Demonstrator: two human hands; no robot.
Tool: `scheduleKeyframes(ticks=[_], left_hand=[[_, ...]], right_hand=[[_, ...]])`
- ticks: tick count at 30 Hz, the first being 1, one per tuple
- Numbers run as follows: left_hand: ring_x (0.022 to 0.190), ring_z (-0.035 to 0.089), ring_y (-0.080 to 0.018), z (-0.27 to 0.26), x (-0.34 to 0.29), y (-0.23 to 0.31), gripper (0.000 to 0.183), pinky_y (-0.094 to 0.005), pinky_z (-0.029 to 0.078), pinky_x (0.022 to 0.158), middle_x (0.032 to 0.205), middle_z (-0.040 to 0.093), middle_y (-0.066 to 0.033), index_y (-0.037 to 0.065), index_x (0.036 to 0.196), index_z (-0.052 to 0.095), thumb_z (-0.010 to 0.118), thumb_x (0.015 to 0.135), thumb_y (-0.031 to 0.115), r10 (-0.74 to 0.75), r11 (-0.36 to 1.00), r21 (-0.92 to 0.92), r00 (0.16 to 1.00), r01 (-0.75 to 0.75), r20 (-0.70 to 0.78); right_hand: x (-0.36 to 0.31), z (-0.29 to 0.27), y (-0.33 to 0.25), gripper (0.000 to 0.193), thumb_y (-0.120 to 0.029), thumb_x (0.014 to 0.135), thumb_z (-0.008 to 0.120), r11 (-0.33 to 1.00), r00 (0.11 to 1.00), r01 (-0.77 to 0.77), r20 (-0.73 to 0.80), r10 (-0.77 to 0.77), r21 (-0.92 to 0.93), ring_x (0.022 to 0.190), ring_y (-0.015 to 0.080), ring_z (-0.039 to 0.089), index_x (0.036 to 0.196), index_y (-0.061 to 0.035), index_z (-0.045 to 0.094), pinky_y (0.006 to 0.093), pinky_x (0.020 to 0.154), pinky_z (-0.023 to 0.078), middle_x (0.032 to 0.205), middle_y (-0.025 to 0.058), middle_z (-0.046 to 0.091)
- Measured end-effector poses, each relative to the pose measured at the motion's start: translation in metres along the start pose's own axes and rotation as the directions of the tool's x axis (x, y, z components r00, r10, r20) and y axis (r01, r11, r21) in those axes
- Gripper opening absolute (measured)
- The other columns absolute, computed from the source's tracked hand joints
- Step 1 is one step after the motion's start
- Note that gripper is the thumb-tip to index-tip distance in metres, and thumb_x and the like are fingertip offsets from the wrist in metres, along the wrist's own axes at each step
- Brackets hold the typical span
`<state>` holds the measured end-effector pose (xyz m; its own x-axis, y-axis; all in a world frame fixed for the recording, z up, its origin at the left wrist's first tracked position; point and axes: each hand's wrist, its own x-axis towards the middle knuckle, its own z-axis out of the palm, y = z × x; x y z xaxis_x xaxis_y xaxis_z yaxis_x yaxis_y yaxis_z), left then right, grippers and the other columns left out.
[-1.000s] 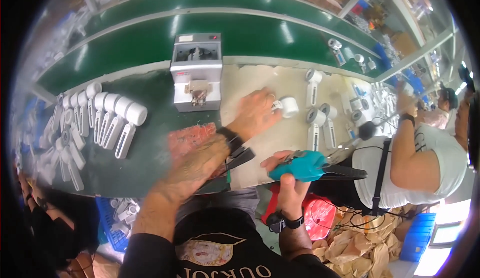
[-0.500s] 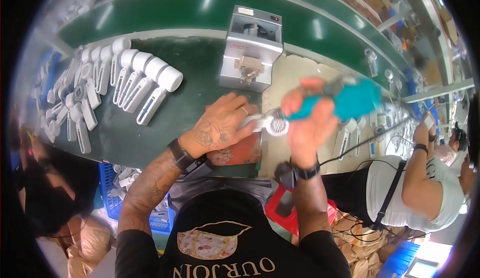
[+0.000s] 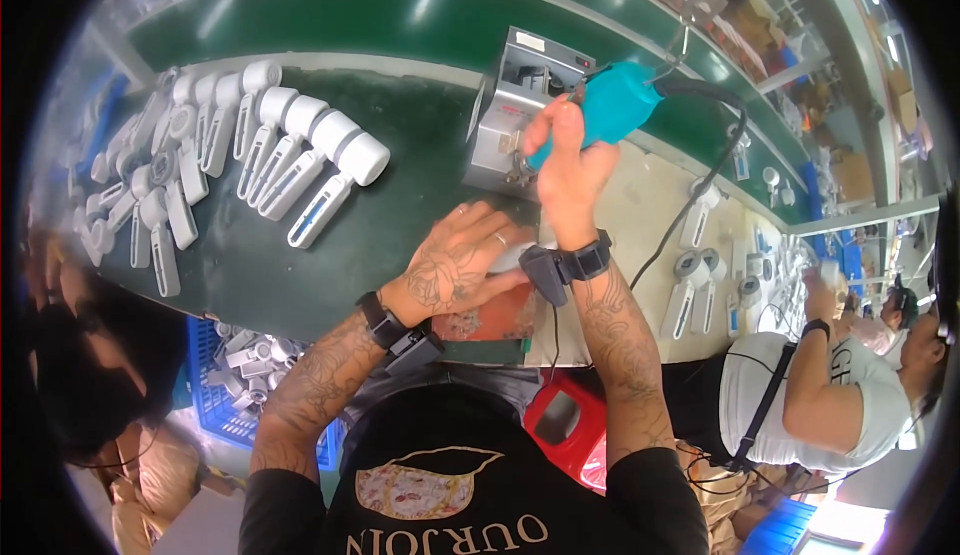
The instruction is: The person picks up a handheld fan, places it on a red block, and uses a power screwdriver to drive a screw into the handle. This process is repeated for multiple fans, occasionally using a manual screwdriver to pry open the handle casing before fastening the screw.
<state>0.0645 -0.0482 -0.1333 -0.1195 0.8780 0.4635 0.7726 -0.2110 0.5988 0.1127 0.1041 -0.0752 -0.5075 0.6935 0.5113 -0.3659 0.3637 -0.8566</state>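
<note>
My right hand (image 3: 575,170) is wrapped round a teal electric screwdriver (image 3: 618,103), raised at the front of a grey metal screw feeder (image 3: 492,120). The driver's lower tip points at the feeder's front fitting; whether they touch I cannot tell. A metal hook and a black cable run from the driver's upper end. Lower on the bench, my left hand (image 3: 455,260) is closed on a white handheld fan (image 3: 512,257), mostly hidden by my fingers and my right wrist. Beneath that hand lies a worn reddish pad (image 3: 490,317).
White handheld fans (image 3: 335,180) lie in a row and a heap at the left of the green bench. More fans (image 3: 690,285) lie at the right, near a co-worker (image 3: 770,395). Below the bench are a blue crate (image 3: 215,395) of white parts and a red stool (image 3: 592,460).
My right hand has lifted the screwdriver away from the fan, up and left to the screw feeder. My left hand stays on the fan at the pad.
</note>
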Motion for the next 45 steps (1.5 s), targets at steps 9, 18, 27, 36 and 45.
scheduleKeyframes(ticks=[9,18,27,36,45], left_hand=[[0.101,0.059,-0.0271,-0.001,0.002,0.001,0.041,-0.0415,0.046,0.092,0.106,0.065,-0.0049,0.012,0.114,0.069,0.077,0.08,0.035,-0.031,0.999,0.032,0.999,0.031,0.017],[0.096,0.057,-0.0275,-0.002,0.001,0.001,0.04,-0.0421,0.046,0.089,0.099,0.062,-0.0065,0.011,0.114,0.067,0.073,0.083,0.035,0.014,1.0,0.023,1.0,-0.014,-0.007],[0.106,0.057,-0.032,0.0,0.002,0.001,0.043,-0.048,0.045,0.097,0.112,0.062,-0.0084,0.008,0.111,0.067,0.075,0.083,0.04,-0.056,0.997,0.063,0.997,0.052,0.06],[0.099,0.057,-0.0287,-0.003,0.001,-0.001,0.041,-0.0423,0.046,0.089,0.105,0.062,-0.0065,0.01,0.115,0.067,0.071,0.086,0.038,-0.011,0.999,0.038,0.999,0.009,0.046],[0.096,0.057,-0.0294,-0.001,0.001,-0.003,0.035,-0.0419,0.046,0.09,0.105,0.063,-0.0081,0.01,0.116,0.066,0.067,0.083,0.021,0.026,0.999,-0.024,1.0,-0.026,0.012]], right_hand=[[-0.048,-0.027,-0.041,0.044,-0.04,0.101,0.058,0.991,0.991,-0.13,-0.022,0.13,-0.011,0.061,0.0152,0.056,0.104,0.0032,0.056,0.0291,0.056,0.045,0.071,0.0056,0.056],[-0.066,-0.037,-0.029,0.05,-0.045,0.099,0.06,0.993,0.993,-0.119,-0.005,0.119,0.02,0.062,0.0163,0.055,0.105,0.0042,0.054,0.0298,0.057,0.045,0.07,0.0059,0.055],[-0.072,-0.038,-0.02,0.04,-0.04,0.101,0.059,0.987,0.99,-0.141,0.025,0.139,0.08,0.062,0.0182,0.055,0.096,-0.0008,0.05,0.0321,0.058,0.046,0.072,0.0079,0.054],[-0.045,-0.026,-0.034,0.036,-0.034,0.104,0.054,0.983,0.983,-0.183,0.013,0.183,-0.03,0.061,0.0162,0.056,0.101,0.0012,0.055,0.0302,0.057,0.045,0.069,0.0056,0.055],[0.001,-0.002,0.005,0.027,-0.026,0.104,0.054,0.999,0.999,0.016,-0.043,-0.014,0.051,0.062,0.0145,0.057,0.098,-0.0003,0.059,0.0287,0.057,0.044,0.071,0.0049,0.057]])
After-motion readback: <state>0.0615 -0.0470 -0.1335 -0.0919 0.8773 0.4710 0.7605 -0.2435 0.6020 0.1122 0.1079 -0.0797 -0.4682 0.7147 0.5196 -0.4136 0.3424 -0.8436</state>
